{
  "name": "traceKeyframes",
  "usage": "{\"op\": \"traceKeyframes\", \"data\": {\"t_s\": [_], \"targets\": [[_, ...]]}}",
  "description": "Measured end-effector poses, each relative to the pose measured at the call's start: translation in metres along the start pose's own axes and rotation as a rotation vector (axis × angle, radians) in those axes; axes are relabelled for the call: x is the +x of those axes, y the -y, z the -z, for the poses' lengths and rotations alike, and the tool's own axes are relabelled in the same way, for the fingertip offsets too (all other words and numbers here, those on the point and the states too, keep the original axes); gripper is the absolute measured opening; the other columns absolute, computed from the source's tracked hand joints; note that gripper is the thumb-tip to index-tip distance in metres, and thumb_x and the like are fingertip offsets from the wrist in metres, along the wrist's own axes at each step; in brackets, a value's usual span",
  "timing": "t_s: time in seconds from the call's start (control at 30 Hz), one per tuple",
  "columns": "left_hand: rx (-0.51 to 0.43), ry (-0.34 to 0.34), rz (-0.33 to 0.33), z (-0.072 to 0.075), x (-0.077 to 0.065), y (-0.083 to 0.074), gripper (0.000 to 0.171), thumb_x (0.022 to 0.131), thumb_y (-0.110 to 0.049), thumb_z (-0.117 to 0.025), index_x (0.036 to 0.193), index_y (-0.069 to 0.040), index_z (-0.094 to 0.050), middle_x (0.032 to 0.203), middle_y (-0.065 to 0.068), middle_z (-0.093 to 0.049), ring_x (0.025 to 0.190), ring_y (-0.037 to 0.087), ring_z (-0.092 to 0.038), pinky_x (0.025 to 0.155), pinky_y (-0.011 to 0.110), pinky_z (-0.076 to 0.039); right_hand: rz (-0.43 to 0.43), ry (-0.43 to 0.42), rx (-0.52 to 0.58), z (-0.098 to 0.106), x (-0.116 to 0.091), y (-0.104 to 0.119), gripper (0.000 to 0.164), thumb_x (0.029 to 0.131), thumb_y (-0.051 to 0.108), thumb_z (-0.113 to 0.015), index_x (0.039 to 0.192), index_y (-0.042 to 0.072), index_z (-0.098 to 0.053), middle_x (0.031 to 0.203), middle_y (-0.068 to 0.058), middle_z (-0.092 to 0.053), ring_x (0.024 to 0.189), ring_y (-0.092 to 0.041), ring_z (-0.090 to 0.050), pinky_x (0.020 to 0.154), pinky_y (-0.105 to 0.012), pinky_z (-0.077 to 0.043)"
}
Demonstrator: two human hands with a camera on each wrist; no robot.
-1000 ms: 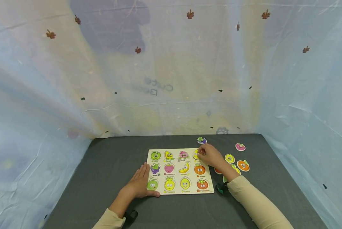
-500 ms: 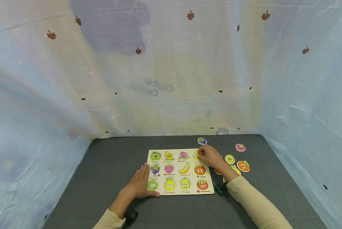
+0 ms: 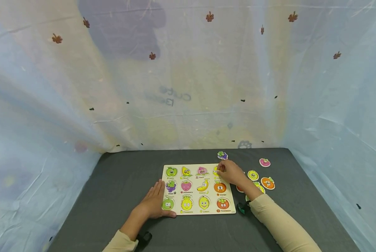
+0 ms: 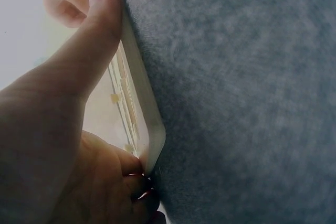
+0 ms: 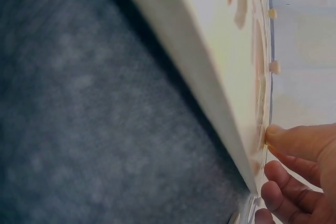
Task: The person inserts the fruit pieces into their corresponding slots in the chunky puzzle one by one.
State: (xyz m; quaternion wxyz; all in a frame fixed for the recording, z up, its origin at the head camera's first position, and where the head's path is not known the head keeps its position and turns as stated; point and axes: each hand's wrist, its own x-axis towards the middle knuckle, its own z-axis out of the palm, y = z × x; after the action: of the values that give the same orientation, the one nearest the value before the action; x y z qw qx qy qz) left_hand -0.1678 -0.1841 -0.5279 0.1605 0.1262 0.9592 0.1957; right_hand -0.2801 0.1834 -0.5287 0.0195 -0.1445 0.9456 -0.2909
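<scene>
- The left hand (image 3: 152, 203) was at the near left corner of the board (image 3: 195, 197); its fingers lay straight along the left edge, and its thumb lay along the near edge.
- The right hand (image 3: 231, 172) was over the far right corner of the board. Its thumb and first finger were close together and pinched the yellow fruit piece (image 3: 215, 171), which they partly covered.
- The board lay flat on the grey table (image 3: 128, 175), between the left fingers and the right fingers, with fruits in three rows.
- The grape piece (image 3: 222, 155) lay just beyond the right fingers, apart from the board.
- The pink piece (image 3: 264, 162) lay to the right of these fingers.
- The round yellow piece (image 3: 253, 175) and the orange piece (image 3: 268, 183) lay also to their right, a little nearer to the person.
</scene>
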Motion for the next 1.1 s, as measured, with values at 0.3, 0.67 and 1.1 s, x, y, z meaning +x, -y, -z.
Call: {"op": "traceKeyframes", "data": {"t_s": [0.3, 0.67, 1.1], "targets": [[0.000, -0.018, 0.002, -0.001, 0.000, 0.000, 0.140, 0.076, -0.061, -0.093, 0.168, 0.009, -0.013, 0.177, 0.028, -0.009, 0.164, 0.044, -0.012, 0.133, 0.057, -0.017, 0.002, -0.012, -0.004, 0.000, 0.002, -0.003, 0.011, 0.099, 0.022, -0.080, 0.100, 0.014, -0.073, 0.091, -0.001, -0.060, 0.079, -0.017, -0.054, 0.073, -0.037, -0.047], [-0.019, 0.008, 0.002, -0.003, 0.002, 0.003, 0.144, 0.076, -0.068, -0.089, 0.170, 0.005, -0.008, 0.178, 0.025, -0.003, 0.166, 0.042, -0.005, 0.134, 0.057, -0.010, 0.034, -0.033, -0.009, 0.006, -0.001, -0.011, 0.009, 0.098, 0.017, -0.080, 0.098, 0.012, -0.073, 0.090, -0.002, -0.059, 0.077, -0.018, -0.052, 0.071, -0.036, -0.046], [-0.034, -0.004, -0.018, -0.004, 0.002, 0.005, 0.146, 0.075, -0.070, -0.089, 0.168, 0.008, -0.010, 0.177, 0.028, -0.005, 0.165, 0.044, -0.007, 0.133, 0.060, -0.011, 0.043, -0.004, -0.021, 0.024, 0.002, -0.022, 0.007, 0.101, 0.014, -0.077, 0.099, 0.010, -0.072, 0.092, -0.004, -0.060, 0.080, -0.018, -0.055, 0.074, -0.039, -0.050]]}}
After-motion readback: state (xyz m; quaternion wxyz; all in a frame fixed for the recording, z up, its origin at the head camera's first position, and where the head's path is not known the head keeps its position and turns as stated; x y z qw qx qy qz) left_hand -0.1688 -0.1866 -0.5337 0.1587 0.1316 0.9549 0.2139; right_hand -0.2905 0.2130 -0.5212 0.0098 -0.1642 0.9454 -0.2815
